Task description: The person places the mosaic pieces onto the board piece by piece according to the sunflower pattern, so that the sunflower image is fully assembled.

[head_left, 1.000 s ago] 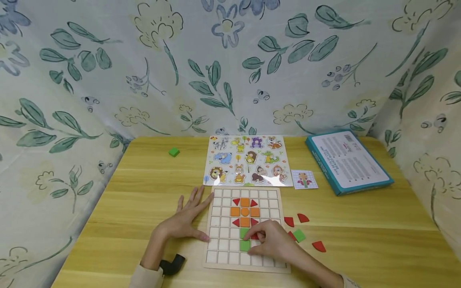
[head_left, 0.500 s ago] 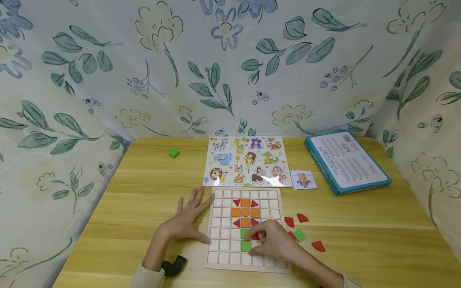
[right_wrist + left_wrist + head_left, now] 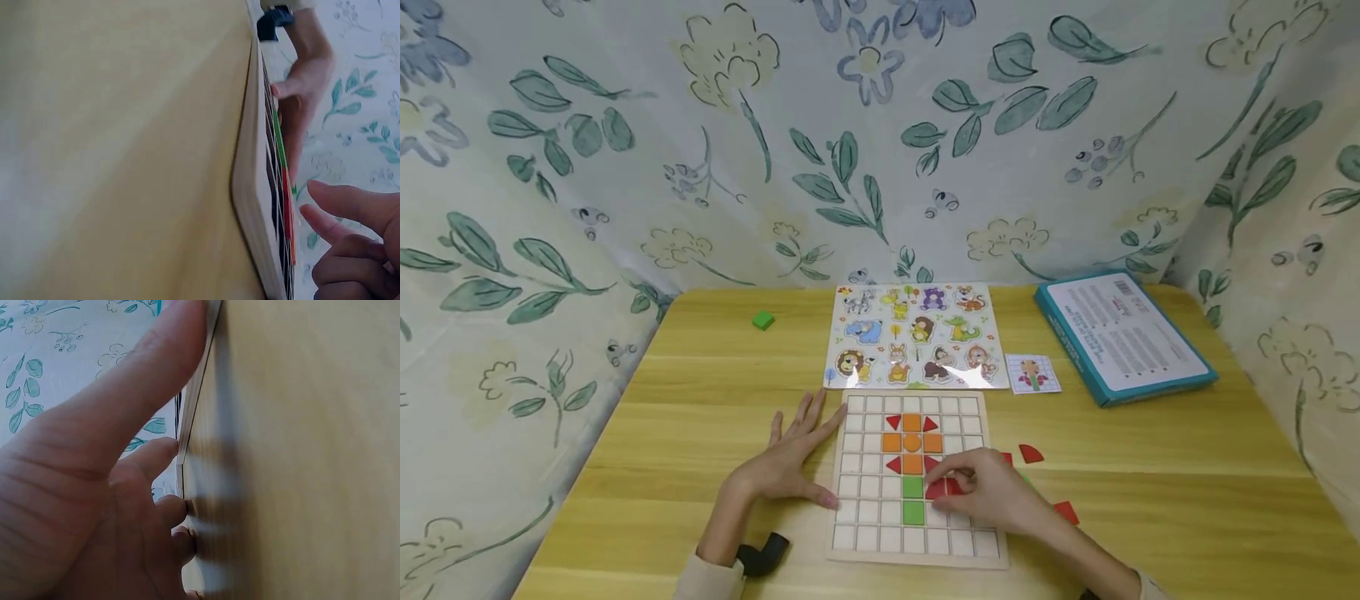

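From the head view, a person's left hand (image 3: pixel 790 462) lies flat on the bench (image 3: pixel 685 433), fingers straight and spread, thumb tip and forefinger against the left rim of a wooden grid board (image 3: pixel 850 550). The right hand (image 3: pixel 988 493) rests on the board's right side, fingers curled around a red piece (image 3: pixel 942 487) just right of the upper of two green squares (image 3: pixel 912 498). Beyond the fingertips sits an orange-and-red flower pattern (image 3: pixel 912 442). Loose red pieces (image 3: pixel 1032 454) lie on the bench to the right of the right hand, one partly hidden by it. Farther off are an animal puzzle sheet (image 3: pixel 917 335), a small pattern card (image 3: pixel 1033 373), a teal box (image 3: pixel 1122 335) and a lone green block (image 3: pixel 763 320).

The left wrist view adds only a close look at the left hand (image 3: pixel 94 500): thumb stretched along the board's thin edge (image 3: pixel 190 419), the other fingers (image 3: pixel 159 456) straight, tips at the bench. The board's face is hidden here.

The right wrist view, blurred, shows the board edge-on (image 3: pixel 253 206) with slivers of green and red. The right hand (image 3: pixel 353 244) is cut off at the corner, fingers bent; the piece itself cannot be made out. The left hand (image 3: pixel 303 94) appears past the board.
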